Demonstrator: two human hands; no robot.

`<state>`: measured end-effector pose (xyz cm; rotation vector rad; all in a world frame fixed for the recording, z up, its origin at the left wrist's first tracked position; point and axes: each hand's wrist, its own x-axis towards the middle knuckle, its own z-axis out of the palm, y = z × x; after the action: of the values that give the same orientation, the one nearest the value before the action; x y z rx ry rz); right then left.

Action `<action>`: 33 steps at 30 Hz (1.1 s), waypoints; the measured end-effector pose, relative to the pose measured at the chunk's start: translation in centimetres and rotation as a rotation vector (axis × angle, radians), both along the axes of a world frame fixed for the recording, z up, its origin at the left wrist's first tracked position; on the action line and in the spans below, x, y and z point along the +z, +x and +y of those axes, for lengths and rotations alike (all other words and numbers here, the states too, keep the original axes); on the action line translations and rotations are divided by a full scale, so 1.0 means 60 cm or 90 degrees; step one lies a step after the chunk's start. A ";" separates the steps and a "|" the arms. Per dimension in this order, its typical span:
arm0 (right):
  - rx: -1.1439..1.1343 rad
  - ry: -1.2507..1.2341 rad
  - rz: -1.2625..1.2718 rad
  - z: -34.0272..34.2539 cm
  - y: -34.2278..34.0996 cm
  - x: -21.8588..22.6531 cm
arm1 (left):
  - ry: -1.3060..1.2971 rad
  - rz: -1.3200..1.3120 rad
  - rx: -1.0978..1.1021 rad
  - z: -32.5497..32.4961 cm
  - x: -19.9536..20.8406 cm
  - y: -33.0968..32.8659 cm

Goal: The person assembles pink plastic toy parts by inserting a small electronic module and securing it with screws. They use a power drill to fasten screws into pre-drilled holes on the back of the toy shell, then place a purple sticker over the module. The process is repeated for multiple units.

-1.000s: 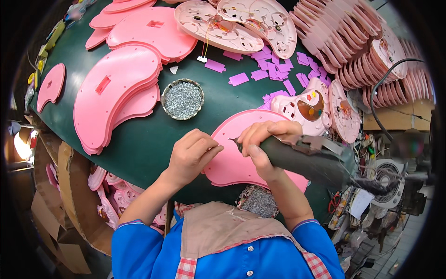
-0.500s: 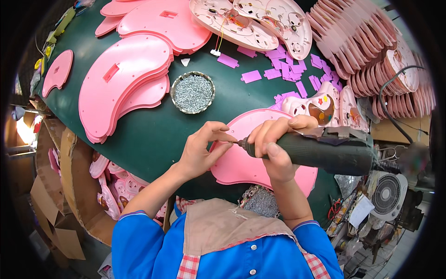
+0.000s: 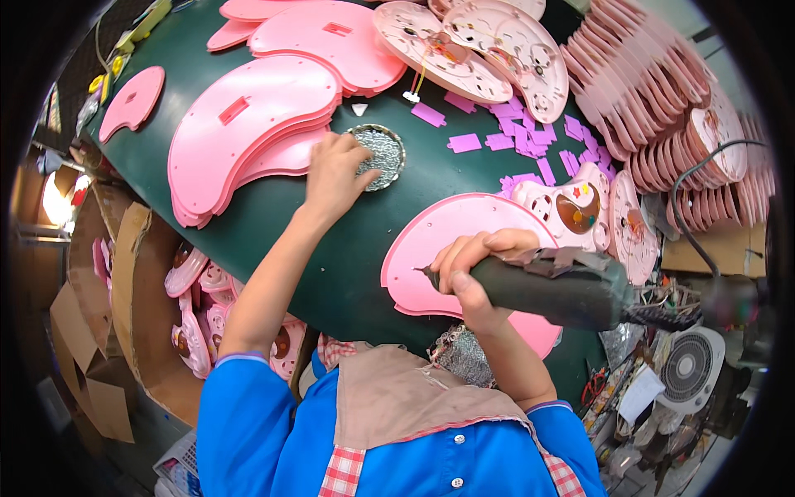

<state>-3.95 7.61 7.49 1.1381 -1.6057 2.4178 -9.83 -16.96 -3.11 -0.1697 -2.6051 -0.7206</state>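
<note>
My left hand (image 3: 334, 172) is at the near left side of a round dish (image 3: 401, 170) of small silver screws (image 3: 384, 151). Its thumb and forefinger are apart over the dish; its other fingertips are partly hidden. My right hand (image 3: 476, 300) is wrapped round a dark electric screwdriver (image 3: 559, 290), held level with its bit pointing left. Beneath the tool lies a curved pink plastic panel (image 3: 422, 232), flat on the green table (image 3: 290, 240). The bit shows above the panel's left part; whether it touches cannot be told.
Stacked pink panels (image 3: 248, 99) lie left of the dish. Purple plastic pieces (image 3: 464, 143) are scattered beyond the panel, near pale pink shells with wiring (image 3: 447, 50). More shells (image 3: 638, 74) stand in rows at the right. A cardboard box (image 3: 137, 306) holds pink parts; a fan (image 3: 691, 364) stands lower right.
My left hand has left the screwdriver's tip and moved up and left to the screw dish. My right hand keeps the screwdriver, now slightly lower and left. The whole view has shifted a little.
</note>
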 end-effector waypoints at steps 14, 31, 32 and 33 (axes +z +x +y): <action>0.077 0.066 -0.047 -0.017 0.028 -0.072 | 0.276 -0.066 -0.151 0.050 0.049 0.019; -0.160 -0.038 -0.045 0.117 0.056 0.053 | 0.464 -0.178 -0.351 0.203 0.099 0.164; -0.162 -0.032 -0.050 0.119 0.059 0.055 | 0.469 -0.176 -0.345 0.207 0.100 0.166; -0.165 -0.033 -0.055 0.120 0.062 0.056 | 0.475 -0.173 -0.339 0.211 0.099 0.169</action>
<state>-0.24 14.82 10.87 0.7730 -1.5891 2.3520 0.28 -4.33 2.83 -0.5699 -2.3324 -1.9536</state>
